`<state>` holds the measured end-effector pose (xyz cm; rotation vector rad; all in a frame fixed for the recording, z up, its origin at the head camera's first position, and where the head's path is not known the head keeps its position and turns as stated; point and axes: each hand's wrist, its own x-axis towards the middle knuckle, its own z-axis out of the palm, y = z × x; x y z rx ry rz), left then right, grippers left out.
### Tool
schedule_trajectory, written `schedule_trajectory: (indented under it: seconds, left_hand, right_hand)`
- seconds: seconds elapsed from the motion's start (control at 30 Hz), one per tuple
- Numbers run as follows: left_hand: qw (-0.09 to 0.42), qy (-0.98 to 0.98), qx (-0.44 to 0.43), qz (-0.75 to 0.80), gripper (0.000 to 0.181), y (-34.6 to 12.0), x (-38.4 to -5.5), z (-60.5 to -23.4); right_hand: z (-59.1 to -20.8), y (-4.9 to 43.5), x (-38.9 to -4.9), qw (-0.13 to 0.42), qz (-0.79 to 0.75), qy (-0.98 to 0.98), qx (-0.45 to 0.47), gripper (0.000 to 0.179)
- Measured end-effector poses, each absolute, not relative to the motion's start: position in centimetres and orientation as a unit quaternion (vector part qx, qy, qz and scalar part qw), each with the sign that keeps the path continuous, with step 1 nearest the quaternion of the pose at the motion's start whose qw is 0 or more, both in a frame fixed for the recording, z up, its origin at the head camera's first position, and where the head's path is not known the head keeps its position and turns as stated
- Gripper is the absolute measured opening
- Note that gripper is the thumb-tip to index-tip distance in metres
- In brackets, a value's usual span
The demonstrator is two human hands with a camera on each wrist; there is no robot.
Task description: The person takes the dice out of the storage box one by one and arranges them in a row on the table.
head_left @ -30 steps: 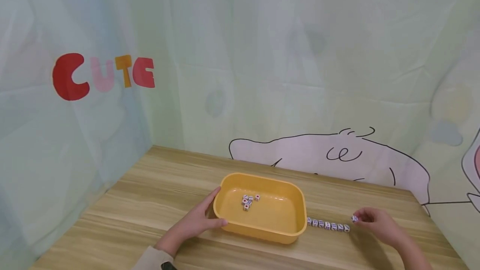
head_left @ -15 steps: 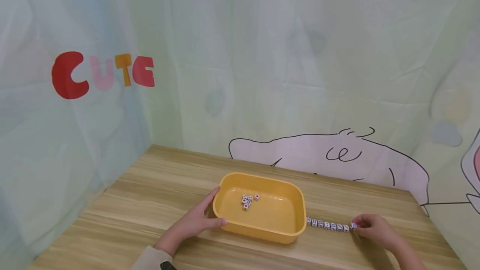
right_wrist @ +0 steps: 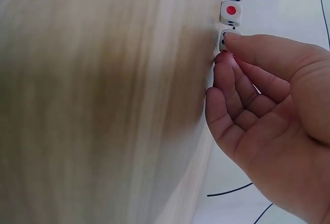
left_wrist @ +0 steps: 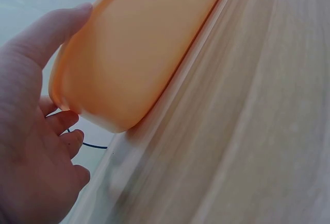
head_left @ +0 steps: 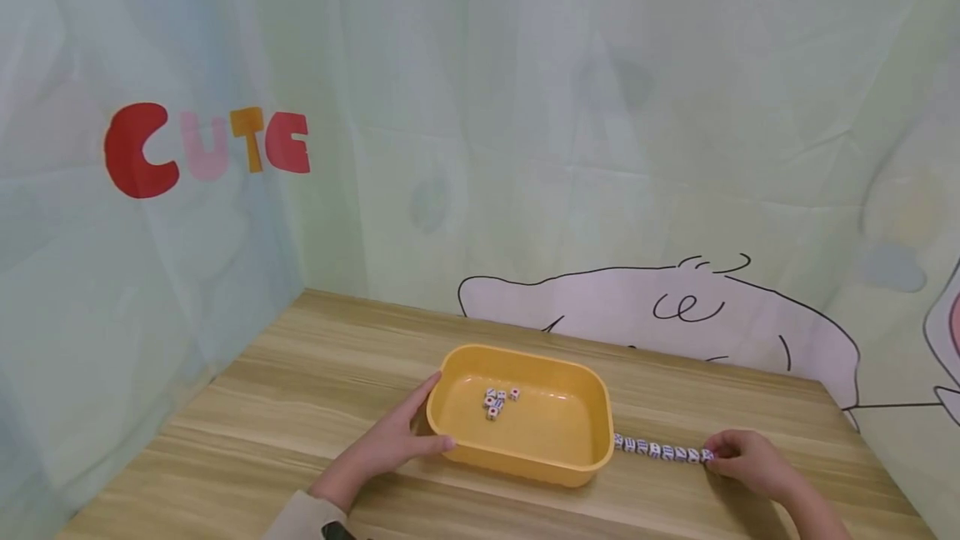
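A yellow plastic tub (head_left: 540, 469) stands on the wooden table, several white dice (head_left: 492, 402) lying loose toward its left side. My left hand (head_left: 386, 444) holds the tub's left end, thumb at the near rim and fingers round the outer side, as the left wrist view also shows. From the tub's right wall a straight row of dice (head_left: 655, 450) runs rightward. At its right end my right hand (head_left: 753, 461) pinches a die (right_wrist: 225, 39) between thumb and fingers, down on the table and in line with the row. The fingers partly hide that die.
The wooden table (head_left: 300, 390) meets a printed cloth backdrop (head_left: 525, 148) along its back and left edges. Bare tabletop shows in front of the tub and behind the row.
My right hand has lowered its die from just above the table to the right end of the row and moved it slightly left against it. The left hand and tub have stayed put.
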<state>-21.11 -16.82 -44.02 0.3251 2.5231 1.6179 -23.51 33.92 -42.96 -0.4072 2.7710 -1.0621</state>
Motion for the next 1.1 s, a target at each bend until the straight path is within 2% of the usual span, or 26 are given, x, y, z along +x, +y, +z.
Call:
schedule_trajectory:
  seconds: [0.43, 0.63, 0.9, 1.1]
  left_hand:
    - [0.066, 0.833, 0.108, 0.539, 0.099, -16.8, -21.2, -44.0]
    - [0.064, 0.835, 0.109, 0.536, 0.099, -16.9, -21.2, -44.1]
    - [0.067, 0.832, 0.110, 0.540, 0.099, -16.9, -21.2, -44.1]
    - [0.061, 0.833, 0.112, 0.538, 0.100, -16.9, -21.2, -44.1]
  right_hand:
    - [-43.0, 33.9, -23.6, 0.067, -0.335, 0.929, -0.144, 0.013]
    - [-42.8, 33.9, -23.5, 0.082, -0.337, 0.928, -0.136, 0.017]
    - [-40.8, 33.8, -23.6, 0.043, -0.301, 0.943, -0.138, 0.030]
    - [-38.5, 32.1, -24.3, 0.039, -0.313, 0.938, -0.140, 0.035]
